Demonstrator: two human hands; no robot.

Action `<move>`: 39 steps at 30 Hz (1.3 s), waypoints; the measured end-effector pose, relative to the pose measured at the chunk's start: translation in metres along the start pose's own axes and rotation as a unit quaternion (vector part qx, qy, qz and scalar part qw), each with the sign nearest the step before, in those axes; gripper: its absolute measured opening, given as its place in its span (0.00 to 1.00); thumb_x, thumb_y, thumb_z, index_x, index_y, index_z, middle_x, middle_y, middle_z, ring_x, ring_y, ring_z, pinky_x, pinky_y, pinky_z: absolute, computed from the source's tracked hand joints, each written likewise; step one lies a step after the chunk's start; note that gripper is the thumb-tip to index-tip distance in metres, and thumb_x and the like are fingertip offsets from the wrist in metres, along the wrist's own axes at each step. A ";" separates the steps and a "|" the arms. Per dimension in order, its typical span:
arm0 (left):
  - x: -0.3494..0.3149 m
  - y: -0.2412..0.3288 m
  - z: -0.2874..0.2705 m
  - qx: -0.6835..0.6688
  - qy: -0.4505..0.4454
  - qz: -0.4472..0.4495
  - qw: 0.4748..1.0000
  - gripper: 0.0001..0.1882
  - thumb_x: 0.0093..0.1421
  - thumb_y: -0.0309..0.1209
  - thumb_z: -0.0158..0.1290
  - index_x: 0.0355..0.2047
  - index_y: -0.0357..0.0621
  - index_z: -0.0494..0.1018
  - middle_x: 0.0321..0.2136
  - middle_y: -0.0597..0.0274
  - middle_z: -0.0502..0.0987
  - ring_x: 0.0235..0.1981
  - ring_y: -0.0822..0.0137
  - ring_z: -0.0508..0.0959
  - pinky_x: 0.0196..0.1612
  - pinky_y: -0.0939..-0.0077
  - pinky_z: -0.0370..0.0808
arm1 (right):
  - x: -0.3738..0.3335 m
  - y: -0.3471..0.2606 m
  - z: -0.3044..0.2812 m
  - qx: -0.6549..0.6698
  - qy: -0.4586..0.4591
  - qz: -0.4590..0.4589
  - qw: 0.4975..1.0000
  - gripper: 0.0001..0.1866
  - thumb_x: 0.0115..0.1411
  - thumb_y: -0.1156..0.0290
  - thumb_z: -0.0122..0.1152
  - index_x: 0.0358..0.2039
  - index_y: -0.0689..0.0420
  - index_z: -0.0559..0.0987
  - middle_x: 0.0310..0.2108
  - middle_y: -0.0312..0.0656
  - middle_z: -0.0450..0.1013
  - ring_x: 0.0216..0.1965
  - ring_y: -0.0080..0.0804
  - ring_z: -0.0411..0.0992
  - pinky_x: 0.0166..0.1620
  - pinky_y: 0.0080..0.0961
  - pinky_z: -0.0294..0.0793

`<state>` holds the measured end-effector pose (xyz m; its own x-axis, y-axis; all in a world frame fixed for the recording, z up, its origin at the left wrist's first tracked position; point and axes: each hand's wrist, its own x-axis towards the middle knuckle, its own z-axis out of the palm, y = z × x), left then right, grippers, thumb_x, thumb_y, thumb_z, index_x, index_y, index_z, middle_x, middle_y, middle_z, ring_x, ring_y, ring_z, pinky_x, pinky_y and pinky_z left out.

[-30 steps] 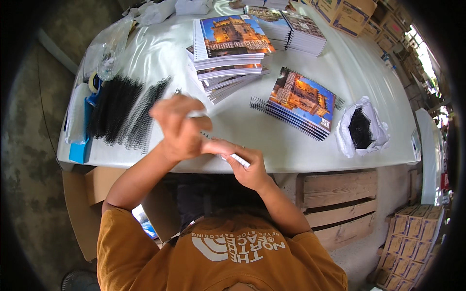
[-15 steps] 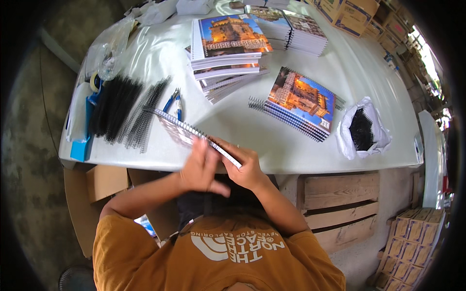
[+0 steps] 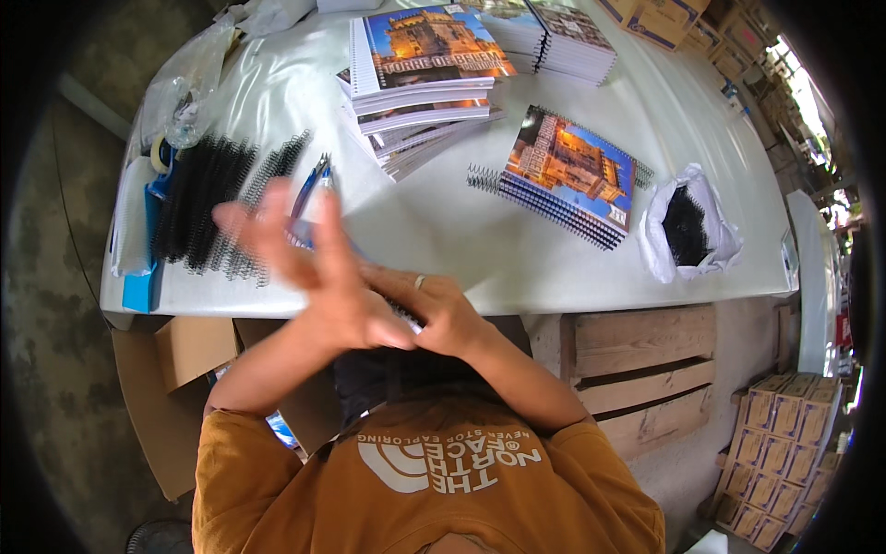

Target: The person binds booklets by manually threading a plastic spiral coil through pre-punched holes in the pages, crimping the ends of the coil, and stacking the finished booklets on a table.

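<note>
My right hand, with a ring on one finger, grips a spiral-bound notebook tilted at the table's near edge. Most of that notebook is hidden behind my left hand, which is raised in front of it with fingers spread, slightly blurred, holding nothing. Just beyond my left fingertips lies a blue-handled tool with pointed tips. Black plastic binding coils lie bunched to the left of it. A small pile of spiral-bound notebooks with a lit stone tower on the cover sits to the right.
A tall stack of printed books stands at the far middle, with more bound books behind it. A white bag of black coil scraps sits at the right. Tape lies far left. A wooden crate and cartons stand below.
My left hand has lifted off the notebook and moved up and left, its fingers spreading. My right hand has shifted slightly left with the notebook. The view has shifted a little.
</note>
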<state>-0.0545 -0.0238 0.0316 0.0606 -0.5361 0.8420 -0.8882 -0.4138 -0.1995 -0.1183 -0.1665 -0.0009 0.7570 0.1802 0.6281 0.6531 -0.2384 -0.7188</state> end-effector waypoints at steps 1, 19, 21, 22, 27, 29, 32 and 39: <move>-0.021 0.017 0.007 -0.070 -0.053 -0.036 0.995 0.51 0.52 0.67 0.37 0.62 0.37 0.43 0.58 0.34 0.50 0.59 0.38 0.51 0.59 0.39 0.41 | -0.001 -0.001 0.000 0.011 -0.025 0.014 1.000 0.29 0.44 0.81 0.58 0.51 0.60 0.69 0.47 0.52 0.70 0.43 0.47 0.72 0.42 0.33 0.73; 0.032 0.034 0.011 -0.627 -0.102 -0.563 0.529 0.07 0.58 0.26 0.54 0.35 0.34 0.76 0.25 0.67 0.76 0.28 0.81 0.71 0.34 0.85 0.70 | 0.016 -0.054 -0.080 -0.005 0.059 0.356 0.933 0.08 0.55 0.71 0.60 0.31 0.65 0.76 0.24 0.41 0.74 0.26 0.19 0.70 0.31 0.19 0.68; 0.029 0.031 0.024 -0.648 -0.120 -0.552 0.512 0.07 0.57 0.24 0.53 0.35 0.35 0.75 0.27 0.66 0.77 0.30 0.80 0.73 0.36 0.84 0.71 | 0.002 -0.039 -0.080 0.044 0.104 0.346 0.931 0.07 0.53 0.74 0.61 0.29 0.65 0.75 0.25 0.42 0.74 0.27 0.18 0.71 0.32 0.18 0.69; 0.029 0.028 0.029 -0.657 -0.131 -0.546 0.503 0.07 0.57 0.23 0.53 0.36 0.35 0.75 0.29 0.65 0.77 0.32 0.79 0.73 0.37 0.83 0.72 | -0.001 -0.033 -0.076 0.073 0.148 0.328 0.930 0.07 0.52 0.76 0.62 0.29 0.65 0.75 0.25 0.41 0.75 0.27 0.18 0.71 0.32 0.18 0.69; 0.031 0.010 0.040 -0.730 -0.178 -0.477 0.455 0.07 0.55 0.16 0.50 0.35 0.36 0.72 0.30 0.65 0.76 0.32 0.78 0.74 0.37 0.83 0.72 | -0.003 -0.029 -0.066 0.109 0.219 0.273 0.930 0.09 0.47 0.82 0.65 0.25 0.64 0.72 0.23 0.37 0.74 0.27 0.16 0.71 0.31 0.16 0.70; 0.035 0.003 0.045 -0.743 -0.210 -0.454 0.445 0.08 0.53 0.15 0.49 0.33 0.35 0.72 0.29 0.66 0.75 0.31 0.79 0.74 0.36 0.83 0.72 | -0.004 -0.028 -0.064 0.078 0.217 0.281 0.932 0.10 0.45 0.83 0.65 0.24 0.63 0.71 0.23 0.38 0.72 0.26 0.21 0.71 0.31 0.19 0.69; 0.038 -0.001 0.050 -0.678 -0.261 -0.422 0.543 0.07 0.49 0.14 0.50 0.28 0.38 0.72 0.27 0.68 0.74 0.27 0.81 0.71 0.32 0.87 0.68 | -0.004 -0.031 -0.062 -0.066 0.197 0.249 0.946 0.11 0.43 0.84 0.65 0.24 0.61 0.71 0.23 0.41 0.70 0.27 0.30 0.71 0.30 0.24 0.68; 0.077 -0.003 0.056 -0.517 -0.128 -0.290 0.795 0.34 0.50 0.36 0.62 0.55 0.41 0.61 0.40 0.57 0.73 0.45 0.67 0.69 0.48 0.73 0.66 | -0.007 -0.055 -0.117 -0.058 0.436 0.200 0.875 0.14 0.52 0.78 0.61 0.38 0.60 0.68 0.34 0.39 0.69 0.32 0.27 0.69 0.34 0.24 0.70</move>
<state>-0.0213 -0.1054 0.0692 0.5694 -0.6632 0.4857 -0.5681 0.1097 0.8156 -0.1624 -0.2666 0.0691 0.5880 -0.7253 0.3580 0.2952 -0.2195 -0.9299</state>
